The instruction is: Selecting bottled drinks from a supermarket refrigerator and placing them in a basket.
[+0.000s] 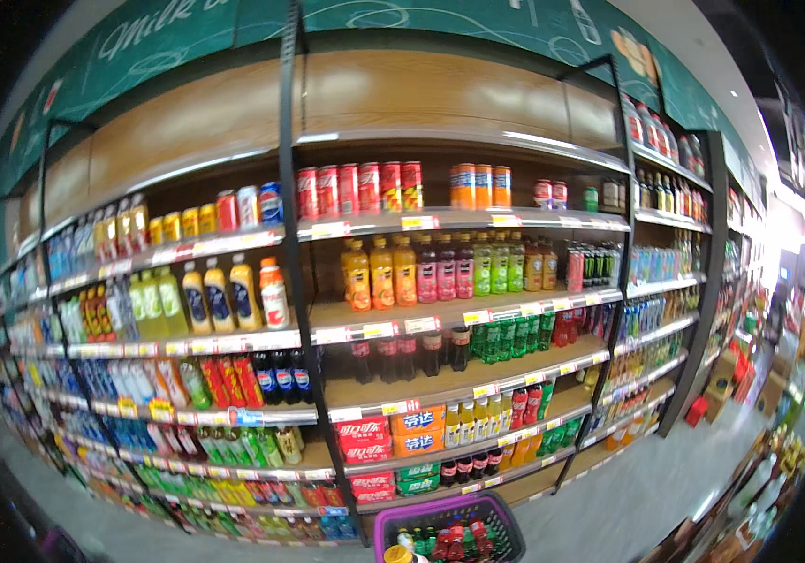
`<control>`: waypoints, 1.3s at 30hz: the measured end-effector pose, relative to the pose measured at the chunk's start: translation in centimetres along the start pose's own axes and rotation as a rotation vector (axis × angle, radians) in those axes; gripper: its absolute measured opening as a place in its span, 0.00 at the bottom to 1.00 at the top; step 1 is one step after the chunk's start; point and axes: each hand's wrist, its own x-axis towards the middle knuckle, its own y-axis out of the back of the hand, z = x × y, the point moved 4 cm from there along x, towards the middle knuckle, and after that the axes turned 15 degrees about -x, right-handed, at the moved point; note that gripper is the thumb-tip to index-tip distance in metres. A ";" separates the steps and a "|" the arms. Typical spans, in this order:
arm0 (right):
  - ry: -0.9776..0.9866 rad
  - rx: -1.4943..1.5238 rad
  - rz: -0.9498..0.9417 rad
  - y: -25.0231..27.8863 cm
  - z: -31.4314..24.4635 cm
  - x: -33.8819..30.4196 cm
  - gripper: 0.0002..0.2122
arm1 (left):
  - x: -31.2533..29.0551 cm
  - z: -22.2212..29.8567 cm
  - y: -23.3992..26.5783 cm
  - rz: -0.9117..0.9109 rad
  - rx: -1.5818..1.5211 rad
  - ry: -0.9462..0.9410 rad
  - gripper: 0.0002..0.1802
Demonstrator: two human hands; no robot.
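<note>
Blue-labelled cola bottles point(282, 375) stand tightly packed on a left-hand shelf. At the lower edge, the purple-rimmed basket point(459, 502) holds jumbled red-labelled bottles point(456, 542). Neither hand is in view, so I cannot tell whether they are wide, narrow or holding anything. Further right, green bottles point(515, 336) stand close together; any bottle handled here probably wants a firm mid-body grip, clear of its neighbours.

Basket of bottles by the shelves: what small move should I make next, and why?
I'd probably reach a hand into the basket for a red bottle: the basket's top is open, bottles show inside, it is in front of the drink shelves, and neither hand is in view.
</note>
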 end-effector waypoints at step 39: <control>-0.047 0.070 -0.159 -1.8 2.3 4.5 0.30 | -1.2 3.4 3.6 -0.107 0.009 0.024 0.40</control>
